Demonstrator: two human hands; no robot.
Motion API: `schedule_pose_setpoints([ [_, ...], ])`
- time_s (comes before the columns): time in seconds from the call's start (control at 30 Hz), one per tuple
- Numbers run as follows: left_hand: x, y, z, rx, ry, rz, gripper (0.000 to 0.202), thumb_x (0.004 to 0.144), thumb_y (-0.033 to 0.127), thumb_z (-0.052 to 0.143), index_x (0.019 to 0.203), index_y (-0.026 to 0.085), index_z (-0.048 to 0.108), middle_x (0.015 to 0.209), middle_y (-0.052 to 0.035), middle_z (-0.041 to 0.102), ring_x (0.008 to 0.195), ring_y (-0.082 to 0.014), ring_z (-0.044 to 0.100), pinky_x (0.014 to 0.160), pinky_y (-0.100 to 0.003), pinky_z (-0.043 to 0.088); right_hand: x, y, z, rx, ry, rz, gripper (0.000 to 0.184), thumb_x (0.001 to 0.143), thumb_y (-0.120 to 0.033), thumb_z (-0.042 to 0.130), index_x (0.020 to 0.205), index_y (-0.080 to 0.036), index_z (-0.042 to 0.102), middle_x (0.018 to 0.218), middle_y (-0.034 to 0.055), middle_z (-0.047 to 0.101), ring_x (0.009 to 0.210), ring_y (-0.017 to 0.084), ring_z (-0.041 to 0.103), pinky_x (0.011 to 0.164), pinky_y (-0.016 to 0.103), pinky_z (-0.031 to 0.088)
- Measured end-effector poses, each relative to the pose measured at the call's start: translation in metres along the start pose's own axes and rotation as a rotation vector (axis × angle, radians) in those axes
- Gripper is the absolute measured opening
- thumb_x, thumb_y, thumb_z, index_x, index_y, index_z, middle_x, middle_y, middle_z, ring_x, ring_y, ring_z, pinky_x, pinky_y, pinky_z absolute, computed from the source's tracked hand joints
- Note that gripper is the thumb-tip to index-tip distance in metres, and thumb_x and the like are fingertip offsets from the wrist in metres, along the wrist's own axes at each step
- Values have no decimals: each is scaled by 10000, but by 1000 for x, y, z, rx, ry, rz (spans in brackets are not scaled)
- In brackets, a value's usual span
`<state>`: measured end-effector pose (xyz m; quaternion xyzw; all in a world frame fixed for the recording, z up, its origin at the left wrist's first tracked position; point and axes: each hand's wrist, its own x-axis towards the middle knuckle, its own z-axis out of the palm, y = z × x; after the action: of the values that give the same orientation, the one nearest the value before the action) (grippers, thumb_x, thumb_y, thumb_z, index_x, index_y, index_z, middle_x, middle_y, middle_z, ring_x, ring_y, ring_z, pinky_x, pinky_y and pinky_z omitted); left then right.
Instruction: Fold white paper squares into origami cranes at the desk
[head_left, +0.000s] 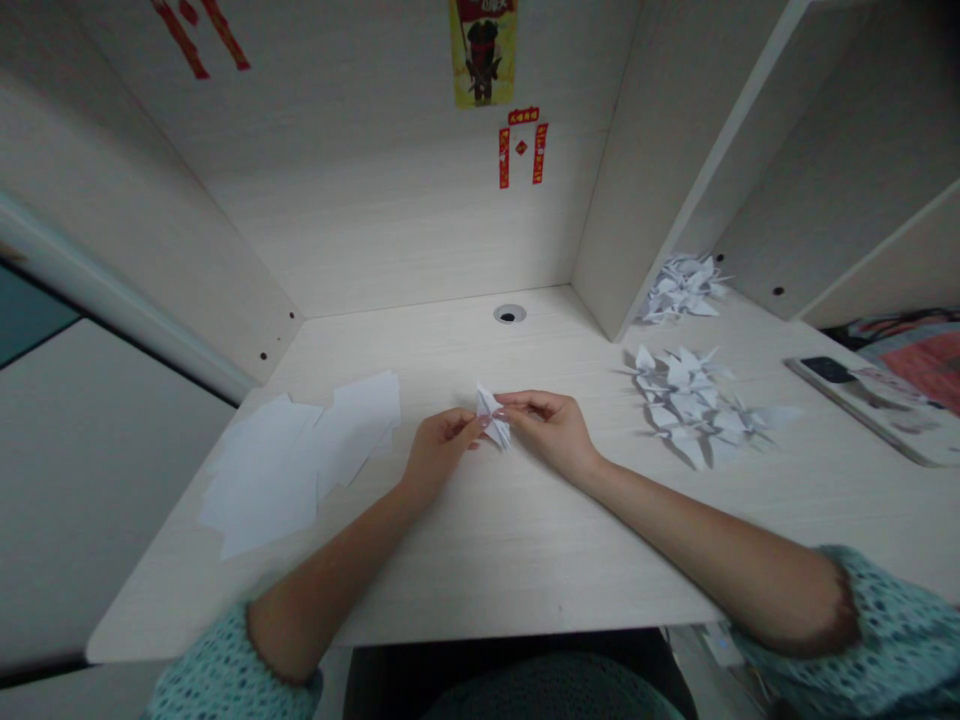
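Note:
A small white folded paper piece (492,416) is held just above the pale wooden desk (480,560), near its middle. My left hand (439,447) pinches its left side with closed fingers. My right hand (549,424) pinches its right side, fingers curled over the top edge. Both forearms reach in from the near edge, with teal patterned sleeves pushed up.
Several flat white paper sheets (300,455) lie at the left. Several folded paper cranes (694,400) sit in a pile at the right, with another heap (682,288) under a shelf behind. A phone and a book (870,400) lie far right. A cable hole (509,314) is at the back.

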<state>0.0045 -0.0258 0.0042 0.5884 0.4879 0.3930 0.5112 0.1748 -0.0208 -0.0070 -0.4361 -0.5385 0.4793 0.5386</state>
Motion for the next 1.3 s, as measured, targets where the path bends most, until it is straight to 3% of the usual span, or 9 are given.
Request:
schedule_pose_setpoints([
  [0.1,0,1,0,-12,-25,-3,307,740,456,627,663,159,642,661,-18,632,675,-148,603,650,-264,512,-1,2,0,-121,22,-124,245,701,-367,717,893,-218,744,862,76,730,784,212,650,745,354,498],
  [0.2,0,2,1,32,-53,6,285,747,452,620,732,170,660,706,-21,651,712,-159,617,649,-267,511,-2,0,1,-160,16,-224,204,748,-324,682,922,-235,740,869,75,712,811,204,634,751,347,481],
  [0.33,0,2,2,64,8,36,293,736,446,634,836,175,680,742,-26,669,683,-154,610,627,-268,504,-3,-4,1,-176,-56,-263,196,792,-313,634,950,-250,732,879,71,702,830,198,622,762,347,469],
  [0.5,1,2,0,31,79,37,292,702,447,669,664,159,640,611,3,606,587,-119,556,588,-240,490,-2,-1,1,-172,-48,-135,288,740,-395,675,967,-226,727,811,61,699,729,180,602,690,318,464],
  [0.67,1,3,-2,-28,101,21,346,739,491,617,634,162,643,614,-8,595,606,-128,555,596,-236,496,0,2,1,-129,-60,30,291,667,-457,714,741,-177,741,731,64,699,626,159,567,583,285,430],
  [0.8,1,7,-2,-11,143,38,381,761,513,579,614,170,652,604,-18,609,604,-140,559,579,-234,478,0,2,4,-105,-75,90,314,655,-471,708,708,-162,725,618,38,657,540,127,500,506,259,367],
  [1.0,0,8,-2,32,167,76,335,759,477,598,639,174,677,632,-12,637,609,-136,564,570,-223,445,-1,4,4,-23,-172,105,347,701,-496,653,693,-150,662,570,-10,567,505,91,412,479,234,288],
  [1.17,0,9,-1,-21,148,59,267,730,422,652,832,181,704,722,-13,666,621,-123,560,579,-216,437,-1,4,2,-91,-201,48,347,752,-499,607,694,-158,628,573,-23,517,517,94,387,487,235,275],
  [1.3,-1,12,0,-21,171,72,270,719,433,658,676,167,650,603,12,602,558,-107,515,562,-215,420,-2,3,3,-160,-193,25,335,757,-500,605,711,-170,641,596,-19,540,526,100,413,499,237,300],
])
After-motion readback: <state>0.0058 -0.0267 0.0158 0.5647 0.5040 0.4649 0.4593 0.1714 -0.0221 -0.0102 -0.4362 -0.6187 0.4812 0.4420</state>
